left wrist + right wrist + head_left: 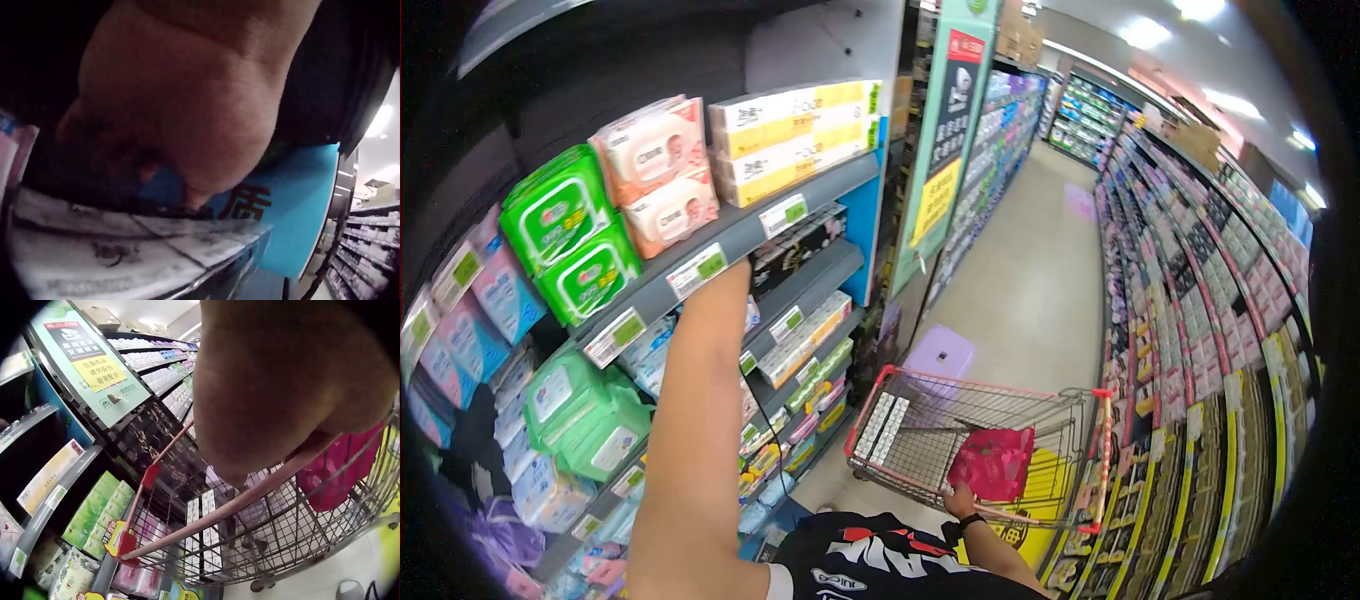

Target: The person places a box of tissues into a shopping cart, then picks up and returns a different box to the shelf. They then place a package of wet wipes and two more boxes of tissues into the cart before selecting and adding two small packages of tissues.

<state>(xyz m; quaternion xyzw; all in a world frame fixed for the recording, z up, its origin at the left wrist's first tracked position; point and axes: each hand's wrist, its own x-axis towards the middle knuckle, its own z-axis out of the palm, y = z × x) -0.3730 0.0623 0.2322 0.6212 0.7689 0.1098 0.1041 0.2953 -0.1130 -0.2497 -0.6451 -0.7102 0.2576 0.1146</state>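
Note:
My left arm reaches in below the upper shelf, where the shelf edge hides the hand in the head view. In the left wrist view the left hand [181, 112] is over white wrapped packs [112, 256] with dark printing, its fingertips pointing down right at their upper edge. Shadow covers most of its fingers, so I cannot tell whether they grip a pack. My right hand [962, 500] grips the near rail of a wire shopping cart [920, 430]. Inside the cart are a magenta package [995, 465] and white boxed packs [887, 428] standing at the far end.
Above the left arm, the upper shelf [830, 185] bears green wipes packs [560, 215], pink packs [662, 150] and yellow-white boxes [795, 140]. Green packs [585, 415] sit lower left. A sign panel [945, 130] ends this shelving. The aisle floor [1010, 250] runs on past the cart, with long stocked shelves [1190, 300] at right.

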